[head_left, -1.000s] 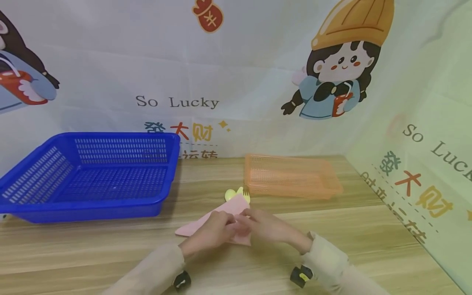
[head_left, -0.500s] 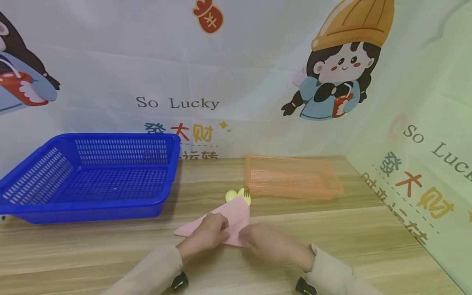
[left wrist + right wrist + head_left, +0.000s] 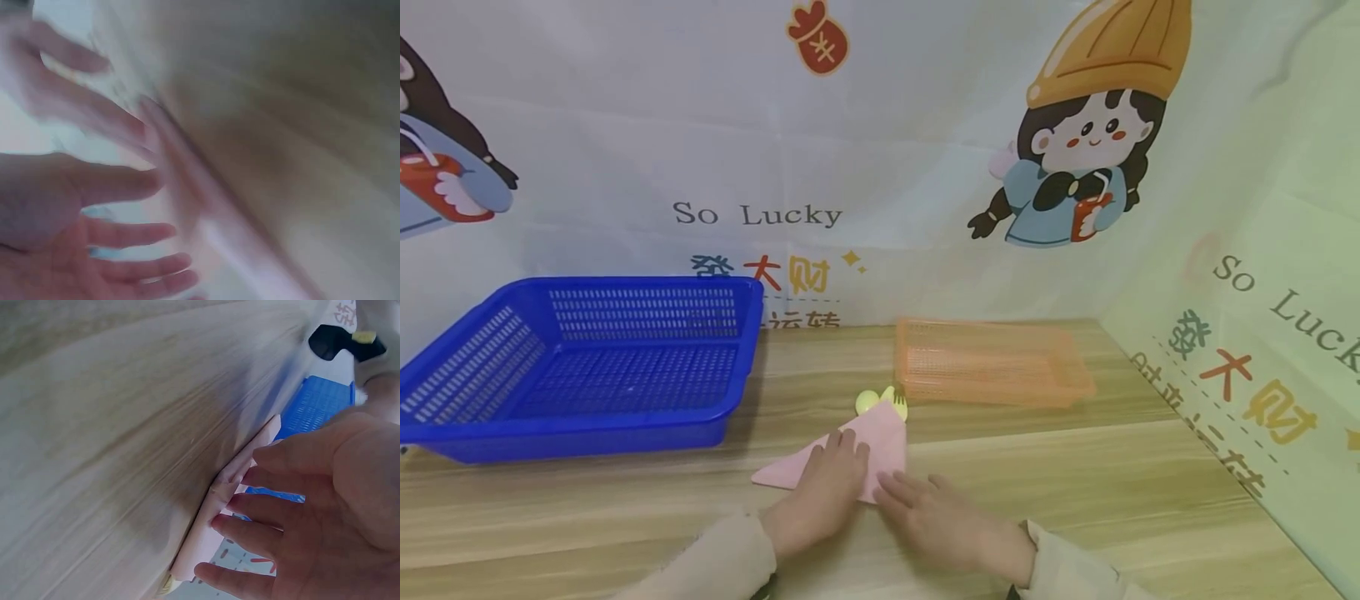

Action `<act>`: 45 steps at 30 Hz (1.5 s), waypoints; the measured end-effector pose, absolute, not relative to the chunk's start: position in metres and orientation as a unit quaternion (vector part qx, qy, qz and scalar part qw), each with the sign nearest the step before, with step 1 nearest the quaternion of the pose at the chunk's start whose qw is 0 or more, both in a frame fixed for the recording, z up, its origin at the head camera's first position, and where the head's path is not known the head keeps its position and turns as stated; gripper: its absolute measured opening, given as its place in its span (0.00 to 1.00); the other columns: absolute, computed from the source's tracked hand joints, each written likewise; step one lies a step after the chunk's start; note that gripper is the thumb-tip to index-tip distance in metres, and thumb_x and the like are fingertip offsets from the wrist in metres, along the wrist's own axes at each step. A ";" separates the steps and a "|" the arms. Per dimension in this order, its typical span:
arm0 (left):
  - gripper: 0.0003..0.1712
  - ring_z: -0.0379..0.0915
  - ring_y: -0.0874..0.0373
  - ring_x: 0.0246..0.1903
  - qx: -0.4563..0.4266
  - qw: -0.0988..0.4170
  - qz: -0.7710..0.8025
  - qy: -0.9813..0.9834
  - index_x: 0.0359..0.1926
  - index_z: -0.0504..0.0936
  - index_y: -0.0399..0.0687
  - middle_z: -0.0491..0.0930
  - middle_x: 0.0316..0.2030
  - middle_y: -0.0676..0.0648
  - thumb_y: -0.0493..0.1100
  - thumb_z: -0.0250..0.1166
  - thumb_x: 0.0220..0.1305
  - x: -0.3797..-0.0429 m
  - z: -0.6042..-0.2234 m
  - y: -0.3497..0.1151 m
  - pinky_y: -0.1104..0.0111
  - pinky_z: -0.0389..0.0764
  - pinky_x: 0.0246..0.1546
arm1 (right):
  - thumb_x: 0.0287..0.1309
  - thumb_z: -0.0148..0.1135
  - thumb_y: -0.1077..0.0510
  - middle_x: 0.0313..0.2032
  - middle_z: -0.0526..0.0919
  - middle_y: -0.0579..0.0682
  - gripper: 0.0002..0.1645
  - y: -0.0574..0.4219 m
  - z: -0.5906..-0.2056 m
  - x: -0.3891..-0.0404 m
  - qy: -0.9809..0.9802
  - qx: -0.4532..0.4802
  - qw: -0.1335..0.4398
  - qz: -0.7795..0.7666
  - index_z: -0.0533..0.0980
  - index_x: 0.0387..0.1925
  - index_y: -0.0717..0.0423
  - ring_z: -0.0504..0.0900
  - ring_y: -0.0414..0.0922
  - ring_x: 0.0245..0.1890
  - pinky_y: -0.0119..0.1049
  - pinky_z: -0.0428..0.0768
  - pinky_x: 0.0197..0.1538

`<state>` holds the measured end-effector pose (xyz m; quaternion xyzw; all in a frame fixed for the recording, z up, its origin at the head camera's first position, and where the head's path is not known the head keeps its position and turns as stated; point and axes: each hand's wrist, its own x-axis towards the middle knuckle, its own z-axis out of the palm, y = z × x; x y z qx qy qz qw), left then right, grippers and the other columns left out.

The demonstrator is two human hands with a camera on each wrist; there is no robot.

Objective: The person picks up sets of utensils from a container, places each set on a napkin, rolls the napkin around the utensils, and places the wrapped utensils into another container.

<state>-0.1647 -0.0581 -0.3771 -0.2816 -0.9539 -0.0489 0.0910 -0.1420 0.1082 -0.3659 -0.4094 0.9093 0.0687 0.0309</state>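
Head view: resting on the middle of the pink napkin (image 3: 887,446) with the left hand (image 3: 831,479), fingers long and loose, gripping nothing; touching the napkin's near right edge with the fingertips of the right hand (image 3: 943,517), likewise straight-fingered, holding nothing. Judged nearer, by overlap: left hand, on top of the napkin; right hand only at its border, with the napkin ahead and leftward from there. Folded to a triangle on the table (image 3: 1015,467), tapering to a point on the left, long axis slanting rightward and away. Poking out past the napkin's far tip: yellow spoon (image 3: 867,402), yellow fork (image 3: 900,408) and, between, a pointed yellow piece (image 3: 887,393), lower parts hidden, so cannot tell their full lie. Farther out, beyond the napkin: to its right, orange basket (image 3: 992,397); to its left, blue basket (image 3: 602,442); behind both, printed sheet (image 3: 910,167).
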 end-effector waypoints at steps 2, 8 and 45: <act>0.18 0.65 0.44 0.52 -0.302 0.079 0.018 -0.950 0.46 0.72 0.30 0.70 0.49 0.36 0.34 0.56 0.52 -0.151 -0.377 -0.056 0.50 0.70 0.46 | 0.62 0.44 0.57 0.63 0.60 0.49 0.26 0.108 -0.366 -0.142 0.909 -0.410 0.035 0.070 0.60 0.62 0.53 0.61 0.45 0.62 0.48 0.70 0.53; 0.39 0.50 0.50 0.64 -0.333 -0.018 0.106 -0.937 0.60 0.64 0.39 0.60 0.62 0.42 0.60 0.56 0.54 -0.124 -0.379 -0.060 0.48 0.52 0.60 | 0.61 0.45 0.57 0.63 0.60 0.50 0.27 0.108 -0.366 -0.142 0.910 -0.406 0.038 0.078 0.61 0.62 0.54 0.60 0.45 0.62 0.48 0.70 0.53; 0.48 0.46 0.38 0.63 -0.260 -0.132 -0.057 -0.955 0.61 0.55 0.25 0.52 0.63 0.30 0.61 0.56 0.55 -0.133 -0.384 -0.080 0.43 0.48 0.58 | 0.63 0.43 0.48 0.65 0.51 0.61 0.33 0.112 -0.370 -0.144 0.920 -0.374 0.087 0.077 0.56 0.62 0.66 0.52 0.49 0.65 0.45 0.65 0.59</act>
